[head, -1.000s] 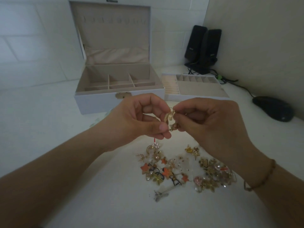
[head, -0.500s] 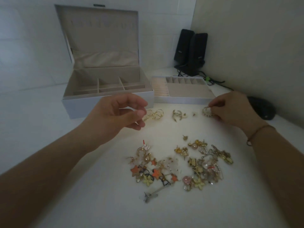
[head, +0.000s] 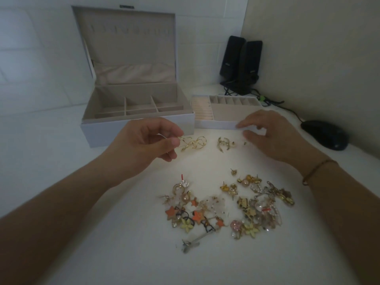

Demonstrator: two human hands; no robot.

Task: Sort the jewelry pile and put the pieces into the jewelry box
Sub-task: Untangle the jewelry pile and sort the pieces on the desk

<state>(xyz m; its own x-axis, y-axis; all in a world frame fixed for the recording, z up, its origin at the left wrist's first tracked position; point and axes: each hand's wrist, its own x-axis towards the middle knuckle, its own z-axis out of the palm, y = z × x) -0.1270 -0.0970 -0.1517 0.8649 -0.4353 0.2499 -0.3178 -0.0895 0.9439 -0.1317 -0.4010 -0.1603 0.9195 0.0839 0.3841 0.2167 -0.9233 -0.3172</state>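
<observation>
pile (head: 226,208): nearest to us, well short of the jewelry box (head: 135,112); mixed bits, orange stars, yellow flowers, pearls, a silver clip at the near edge. Still heaped, so we judge most of the sorting isn't done.

sorted row: between pile & box. Gold swirl earrings (head: 193,144) just in front of the box's front wall; gold leafy pair (head: 223,144) to their right; tiny studs (head: 238,143) right of that. We read these as matched pairs laid apart so like goes w/ like before boxing.

left hand (head: 144,145): hovers just in front of the box's front wall, wrist raised, palm turned inward. Thumb & forefinger pinched at the left tip of the gold swirl earrings, other fingers curled under. Looks like a light pinch on the wire; can't tell if it's lifted off the table.

right hand (head: 273,136): right of the box, at the front wall of the removable tray (head: 218,123). Fingers loosely bent, fingertips (head: 240,126) on the tray's front edge, holding nothing we can see.

box: lid up, compartments show nothing inside; tray sits touching its right side.

beyond: speakers (head: 240,64) behind the tray, mouse (head: 324,134) to the far right of the box.
</observation>
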